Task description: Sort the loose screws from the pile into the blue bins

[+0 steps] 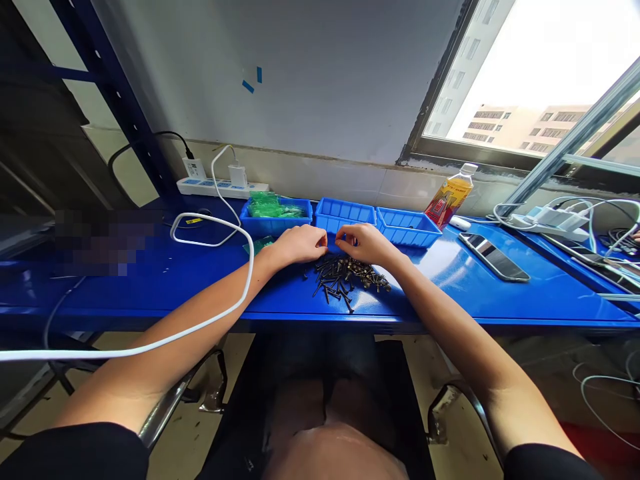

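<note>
A loose pile of dark screws (343, 277) lies on the blue tabletop close to its front edge, with brassy small pieces (376, 276) at its right side. Just behind the pile, my left hand (303, 244) is closed, its fingertips pressed together. My right hand (364, 241) faces it a short way off, fingers curled into a pinch. Whatever either hand holds is too small or hidden to make out. Behind my left hand stands a blue bin (276, 225) with green plastic bags (270, 205) in it. Another green bag (259, 245) lies beside my left wrist.
Two more blue bins (345, 215) stand along the wall, the right one (407, 227) near a drink bottle (451, 197). A phone (493, 257) lies to the right. A white cable (249, 267) crosses over my left forearm from a power strip (223, 188).
</note>
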`<control>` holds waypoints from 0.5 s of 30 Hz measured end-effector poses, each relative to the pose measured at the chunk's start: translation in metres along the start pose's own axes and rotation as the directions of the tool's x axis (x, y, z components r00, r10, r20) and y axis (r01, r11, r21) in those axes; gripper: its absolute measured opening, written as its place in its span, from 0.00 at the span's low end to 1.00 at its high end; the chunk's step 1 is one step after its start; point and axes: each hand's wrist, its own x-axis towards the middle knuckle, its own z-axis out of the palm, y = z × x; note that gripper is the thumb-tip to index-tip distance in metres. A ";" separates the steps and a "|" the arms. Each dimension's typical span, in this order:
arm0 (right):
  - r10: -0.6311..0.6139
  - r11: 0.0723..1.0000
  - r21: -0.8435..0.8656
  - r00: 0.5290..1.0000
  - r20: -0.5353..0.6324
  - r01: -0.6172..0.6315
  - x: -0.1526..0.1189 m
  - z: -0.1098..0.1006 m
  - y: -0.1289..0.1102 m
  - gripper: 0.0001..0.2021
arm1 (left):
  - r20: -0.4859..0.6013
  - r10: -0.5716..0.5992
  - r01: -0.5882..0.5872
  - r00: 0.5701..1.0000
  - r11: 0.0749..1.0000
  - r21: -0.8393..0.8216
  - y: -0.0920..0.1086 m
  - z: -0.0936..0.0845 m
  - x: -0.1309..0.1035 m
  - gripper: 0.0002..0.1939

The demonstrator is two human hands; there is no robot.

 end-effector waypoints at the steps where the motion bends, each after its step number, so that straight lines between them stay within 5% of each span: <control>1: -0.001 1.000 -0.002 1.000 0.001 0.001 0.000 0.000 0.000 0.06 | -0.011 -0.012 0.012 1.000 1.000 0.000 0.000 0.001 0.001 0.12; 15: -0.014 1.000 0.011 0.999 -0.034 0.015 0.002 -0.001 0.004 0.06 | -0.236 0.005 -0.053 0.972 0.979 -0.196 0.000 0.005 0.004 0.12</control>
